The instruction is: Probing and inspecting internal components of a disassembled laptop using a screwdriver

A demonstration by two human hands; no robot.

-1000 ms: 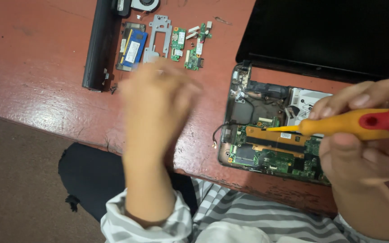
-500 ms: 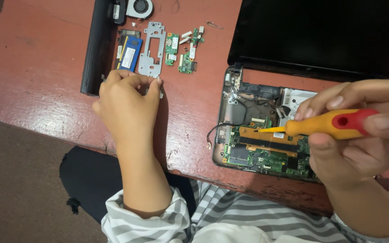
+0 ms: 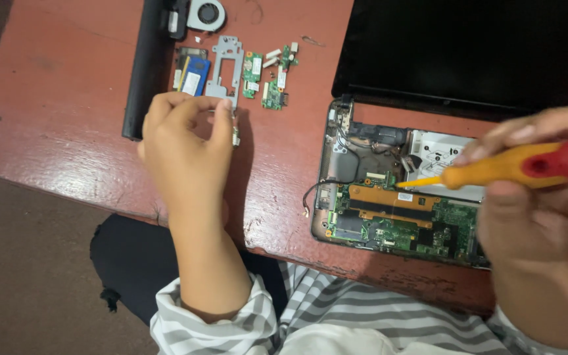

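Worn red table (image 3: 54,131), dark floor below. Screwdriver (image 3: 514,167) clenched in right hand (image 3: 540,210), lying near-level, tip leftward over laptop (image 3: 396,217). Left hand (image 3: 185,148) pinching small part (image 3: 235,137) by bracket (image 3: 226,66).

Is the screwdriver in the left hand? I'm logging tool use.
No, the right hand grips the yellow-and-red screwdriver over the opened laptop, while the left hand rests by the removed parts.

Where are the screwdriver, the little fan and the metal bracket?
screwdriver (image 3: 494,172): head view, yellow handle.
fan (image 3: 206,13): head view, round hub.
metal bracket (image 3: 223,84): head view, lower left leg.
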